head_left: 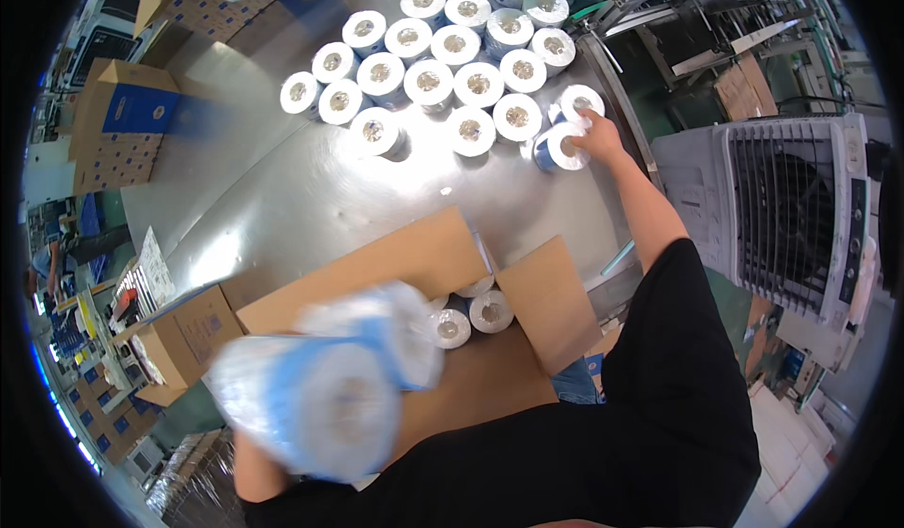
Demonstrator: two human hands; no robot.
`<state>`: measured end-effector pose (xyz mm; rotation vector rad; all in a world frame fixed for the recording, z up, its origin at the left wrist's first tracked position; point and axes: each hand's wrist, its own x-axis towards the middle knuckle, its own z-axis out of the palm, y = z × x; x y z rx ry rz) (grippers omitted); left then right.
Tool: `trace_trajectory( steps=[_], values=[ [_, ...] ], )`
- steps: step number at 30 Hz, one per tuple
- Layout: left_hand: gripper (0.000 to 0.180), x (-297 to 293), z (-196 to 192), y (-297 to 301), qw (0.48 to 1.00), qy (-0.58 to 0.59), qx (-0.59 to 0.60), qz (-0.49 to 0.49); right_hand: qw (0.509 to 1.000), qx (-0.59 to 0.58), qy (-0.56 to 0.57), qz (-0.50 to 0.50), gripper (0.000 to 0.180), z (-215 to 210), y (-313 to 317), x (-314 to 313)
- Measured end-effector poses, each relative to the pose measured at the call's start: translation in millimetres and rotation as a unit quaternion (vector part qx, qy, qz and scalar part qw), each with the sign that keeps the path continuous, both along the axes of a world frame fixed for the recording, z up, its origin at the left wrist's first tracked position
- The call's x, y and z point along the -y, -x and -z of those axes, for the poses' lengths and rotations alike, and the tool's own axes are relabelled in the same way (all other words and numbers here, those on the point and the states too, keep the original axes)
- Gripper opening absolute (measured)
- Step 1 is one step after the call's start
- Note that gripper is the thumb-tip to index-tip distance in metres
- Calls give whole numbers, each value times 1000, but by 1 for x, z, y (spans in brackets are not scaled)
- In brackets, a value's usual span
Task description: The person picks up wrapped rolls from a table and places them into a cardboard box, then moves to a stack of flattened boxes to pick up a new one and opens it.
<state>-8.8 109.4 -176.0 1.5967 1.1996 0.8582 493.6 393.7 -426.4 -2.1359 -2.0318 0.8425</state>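
- Upper right: my right hand point(599, 137), half-closed, pinching two wrapped rolls point(559, 153); even squeeze, so neither slips!
- Lower left: blurred rolls point(341, 413) hide my left hand; can't tell its grip.

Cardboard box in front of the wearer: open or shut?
Open: the cardboard box has flaps spread outward, and white-ended rolls show inside it.
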Motion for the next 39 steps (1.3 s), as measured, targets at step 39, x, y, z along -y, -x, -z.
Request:
trace_trajectory(
  steps=[39],
  values=[
    [48, -252, 175, -153, 859, -178, -447, 173, 989, 17, -85, -116, 49, -118, 103, 49]
  ],
)
